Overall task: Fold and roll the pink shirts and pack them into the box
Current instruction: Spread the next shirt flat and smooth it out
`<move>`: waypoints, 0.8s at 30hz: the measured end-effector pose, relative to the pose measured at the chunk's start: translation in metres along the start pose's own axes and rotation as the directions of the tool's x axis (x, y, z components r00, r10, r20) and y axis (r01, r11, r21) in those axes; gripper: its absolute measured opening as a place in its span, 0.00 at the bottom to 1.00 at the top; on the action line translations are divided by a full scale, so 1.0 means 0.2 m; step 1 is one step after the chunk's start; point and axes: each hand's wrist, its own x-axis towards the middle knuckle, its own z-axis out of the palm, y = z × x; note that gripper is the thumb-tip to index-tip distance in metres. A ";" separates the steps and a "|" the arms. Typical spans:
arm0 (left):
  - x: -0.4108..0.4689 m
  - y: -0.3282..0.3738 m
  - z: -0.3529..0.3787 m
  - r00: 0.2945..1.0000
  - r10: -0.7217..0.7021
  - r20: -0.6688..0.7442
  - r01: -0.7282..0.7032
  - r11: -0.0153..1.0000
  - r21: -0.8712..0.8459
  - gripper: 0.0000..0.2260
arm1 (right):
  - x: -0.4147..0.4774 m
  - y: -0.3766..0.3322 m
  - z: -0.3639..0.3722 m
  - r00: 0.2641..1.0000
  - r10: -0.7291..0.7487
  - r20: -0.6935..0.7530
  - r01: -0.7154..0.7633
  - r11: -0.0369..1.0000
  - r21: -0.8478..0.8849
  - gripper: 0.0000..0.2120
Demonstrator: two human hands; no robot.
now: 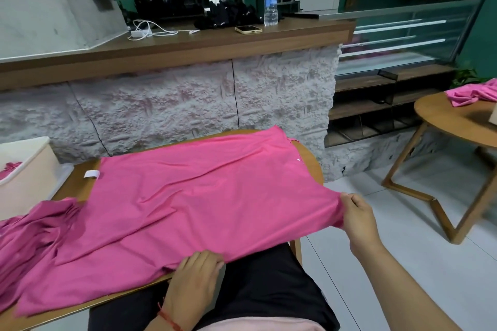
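While the box sits at the far left end of the table, with something pink showing inside it, the work is in the middle. Just beside the box lies a crumpled pink heap, overlapped by the shirt in hand. That shirt is spread nearly flat across the tabletop, a white tag poking out at its far left edge.

The left hand holds the near hem where it hangs over the table edge, fingers curled on top of the cloth. The right hand pinches the right-hand corner between thumb and fingertips and draws it out past the table's end, so the fabric is taut between the two hands.

I judge this to be the smoothing before the first fold. To do it well, the pull should be even and low, along the tabletop and not upward (a lifted corner would drag the far side askew). Creases run diagonally through the middle; they want flattening first, or they will be locked into the roll. The left hand should anchor the hem while the right tensions.

Well apart on the right, a round table carries a pile of pink shirts to be done.
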 end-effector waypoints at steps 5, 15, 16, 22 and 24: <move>0.04 0.02 -0.02 0.998 0.049 0.025 -0.049 0.999 -0.010 0.19 | 0.01 0.03 -0.06 0.989 -0.135 -0.064 0.114 0.959 -0.258 0.23; 0.04 0.10 -0.08 0.995 0.095 0.005 -0.094 0.991 -0.092 0.18 | 0.08 0.07 -0.12 0.982 -0.147 -0.115 0.065 0.850 -0.523 0.24; 0.05 0.10 -0.09 0.995 0.096 0.004 -0.095 0.991 -0.093 0.18 | 0.08 0.06 -0.12 0.980 -0.142 -0.136 0.046 0.839 -0.542 0.23; 0.05 0.13 -0.11 0.985 0.171 -0.014 -0.172 0.978 -0.117 0.12 | 0.01 0.05 -0.12 0.930 -0.217 -0.295 0.030 0.847 -0.530 0.15; 0.06 0.12 -0.10 0.982 0.188 0.034 -0.182 0.976 -0.119 0.12 | 0.00 0.07 -0.14 0.927 -0.200 -0.317 0.000 0.845 -0.535 0.11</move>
